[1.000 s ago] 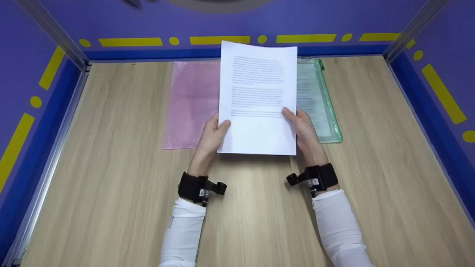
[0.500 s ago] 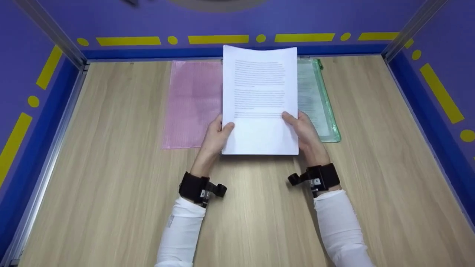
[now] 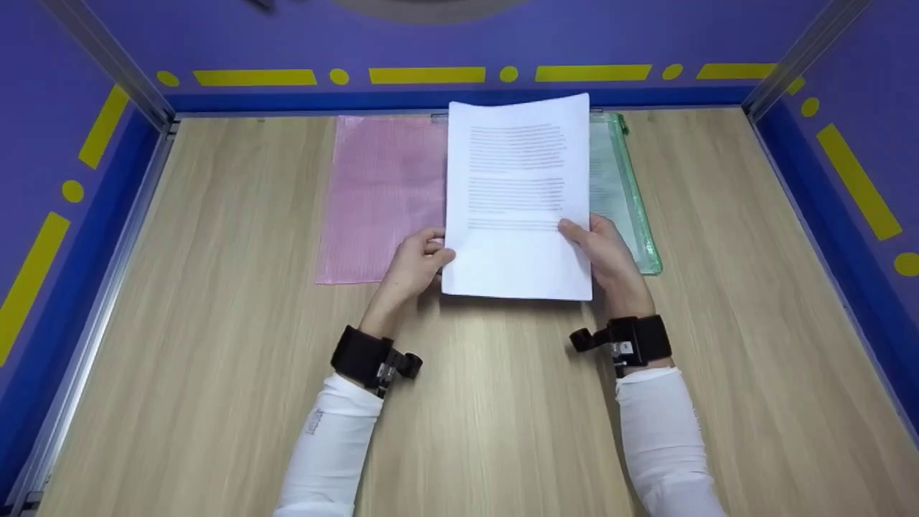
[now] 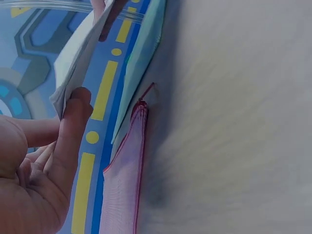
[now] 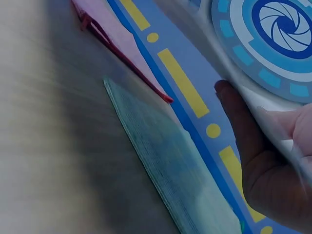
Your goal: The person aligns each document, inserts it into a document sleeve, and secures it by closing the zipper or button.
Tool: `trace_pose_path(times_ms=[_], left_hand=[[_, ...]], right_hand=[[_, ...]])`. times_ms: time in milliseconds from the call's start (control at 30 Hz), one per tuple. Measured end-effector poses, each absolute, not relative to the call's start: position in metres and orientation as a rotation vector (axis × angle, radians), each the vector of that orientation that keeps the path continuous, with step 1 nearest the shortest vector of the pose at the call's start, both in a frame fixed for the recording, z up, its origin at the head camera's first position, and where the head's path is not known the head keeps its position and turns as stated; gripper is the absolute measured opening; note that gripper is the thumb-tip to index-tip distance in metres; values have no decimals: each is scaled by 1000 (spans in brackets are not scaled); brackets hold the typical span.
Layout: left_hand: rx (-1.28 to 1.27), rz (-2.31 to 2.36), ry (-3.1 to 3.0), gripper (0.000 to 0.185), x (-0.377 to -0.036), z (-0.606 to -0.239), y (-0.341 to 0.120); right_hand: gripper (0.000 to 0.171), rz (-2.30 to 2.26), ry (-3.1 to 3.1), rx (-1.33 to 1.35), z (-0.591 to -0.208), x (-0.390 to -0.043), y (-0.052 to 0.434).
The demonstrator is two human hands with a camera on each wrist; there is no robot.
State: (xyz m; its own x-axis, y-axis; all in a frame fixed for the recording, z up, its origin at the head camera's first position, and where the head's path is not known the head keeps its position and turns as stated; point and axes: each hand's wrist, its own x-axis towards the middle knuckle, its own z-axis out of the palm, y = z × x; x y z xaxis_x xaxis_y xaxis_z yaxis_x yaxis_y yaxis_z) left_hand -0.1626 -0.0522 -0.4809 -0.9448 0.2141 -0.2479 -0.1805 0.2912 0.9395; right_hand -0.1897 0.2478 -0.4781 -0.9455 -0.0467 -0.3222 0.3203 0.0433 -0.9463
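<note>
A stack of printed paper sheets (image 3: 513,262) is held up above the table in the head view, its upper edge slightly curved. My left hand (image 3: 413,266) pinches its lower left edge, and the left wrist view shows thumb and finger at the sheets' corner. On the other side, my right hand (image 3: 612,258) grips the right edge, thumb on the front and fingers behind, partly hidden. Beneath and behind the stack lie a pink mesh zipper pouch (image 3: 380,194) on the left and a green-edged zipper pouch (image 3: 639,215) with printed paper visible through it; the stack covers parts of both.
The wooden table (image 3: 215,323) is bounded by purple and blue panels (image 3: 431,50) with yellow marks at the back and sides. Metal rails (image 3: 93,316) run along the edges. Each wrist wears a black camera band (image 3: 362,357).
The paper stack has shifted a little to the right and its top has tipped, the right corner now higher. My left hand's grip has loosened toward the edge, its fingers now showing beside the sheets.
</note>
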Motion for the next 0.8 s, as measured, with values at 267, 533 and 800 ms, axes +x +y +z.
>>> trace_pose_path(times_ms=[267, 533, 800], left_hand=[[12, 1625, 2299, 39, -172, -478, -49], [106, 1341, 2480, 34, -172, -467, -51], [212, 923, 2725, 37, -170, -467, -52]], right_hand=[[43, -1978, 2108, 258, -477, -191, 257], [44, -2065, 2110, 289, -474, -191, 266], [45, -2206, 1996, 369, -475, -189, 278]])
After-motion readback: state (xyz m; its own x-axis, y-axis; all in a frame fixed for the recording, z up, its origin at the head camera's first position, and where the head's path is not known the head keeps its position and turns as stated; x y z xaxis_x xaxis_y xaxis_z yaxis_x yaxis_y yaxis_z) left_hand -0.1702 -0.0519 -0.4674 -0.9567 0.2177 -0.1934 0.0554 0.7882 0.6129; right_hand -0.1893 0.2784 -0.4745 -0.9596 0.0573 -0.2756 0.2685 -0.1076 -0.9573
